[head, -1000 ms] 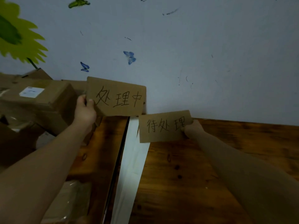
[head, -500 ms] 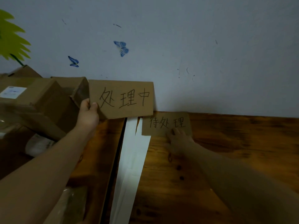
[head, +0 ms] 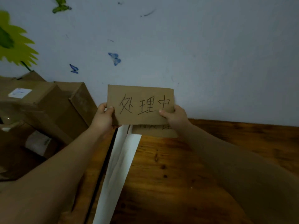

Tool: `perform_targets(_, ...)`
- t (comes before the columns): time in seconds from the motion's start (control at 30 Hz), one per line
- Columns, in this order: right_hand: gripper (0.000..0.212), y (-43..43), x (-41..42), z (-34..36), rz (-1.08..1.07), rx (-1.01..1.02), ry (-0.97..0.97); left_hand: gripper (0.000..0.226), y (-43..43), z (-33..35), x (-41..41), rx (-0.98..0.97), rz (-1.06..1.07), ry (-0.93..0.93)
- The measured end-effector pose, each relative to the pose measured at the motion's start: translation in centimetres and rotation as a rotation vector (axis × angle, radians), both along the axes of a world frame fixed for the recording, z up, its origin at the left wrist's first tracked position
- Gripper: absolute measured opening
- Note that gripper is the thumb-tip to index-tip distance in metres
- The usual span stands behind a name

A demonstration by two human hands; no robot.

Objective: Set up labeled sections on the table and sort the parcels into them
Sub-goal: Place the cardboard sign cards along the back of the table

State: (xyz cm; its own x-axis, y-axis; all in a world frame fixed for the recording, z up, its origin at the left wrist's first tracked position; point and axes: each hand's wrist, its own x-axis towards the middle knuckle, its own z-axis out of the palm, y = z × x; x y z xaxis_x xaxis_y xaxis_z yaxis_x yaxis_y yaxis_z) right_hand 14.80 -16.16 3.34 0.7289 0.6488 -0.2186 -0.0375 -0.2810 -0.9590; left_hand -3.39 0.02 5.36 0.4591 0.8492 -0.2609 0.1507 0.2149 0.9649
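You are gripping the cardboard sign (head: 140, 104) by both ends. Your left hand (head: 103, 118) is curling round its left edge with the thumb on the lettered face, and your right hand (head: 174, 118) is pinching its lower right corner the same way. The sign is hanging upright in front of the wall (head: 210, 54), clear of the table (head: 218, 159). It is overlapping the second sign (head: 155, 131), which is lying flat at the table's far edge, just right of the white strip (head: 119, 159). Risk noted: the held sign is hiding most of the lettering below it, so by lowering it straight down you are risking two labels stacked in one section and none marking the next. Its lower edge is also hanging close over the flat sign and, in my judgement, could be nudging it out of place on the way down. The dark gap (head: 103, 168) beside the strip is lying just below your left hand, and thin card released there is likely to be slipping in. The parcels (head: 48, 107) are crowding the left side, leaving little room for a section there.
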Motion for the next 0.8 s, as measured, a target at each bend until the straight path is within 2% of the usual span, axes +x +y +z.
perform_targets(0.3, 0.051, -8.9, 1.4, 3.0, -0.253, -0.115, -0.108, 0.02, -5.1, 2.3, 3.1, 0.03, -0.135, -0.042)
perform_targets(0.53, 0.048, -15.6, 5.6, 2.4, -0.385, -0.178, -0.071, 0.012, -6.3, 3.1, 4.4, 0.096, 0.04, -0.051)
perform_targets(0.67, 0.041, -19.8, 10.2, 0.6, -0.505, -0.337, -0.081, 0.014, -7.5, 3.5, 6.1, 0.104, 0.205, -0.083)
perform_targets(0.8, 0.041, -22.7, 14.1, -2.2, -0.441, -0.48, -0.077, 0.015, -10.4, 2.8, 8.7, 0.101, 0.217, -0.069)
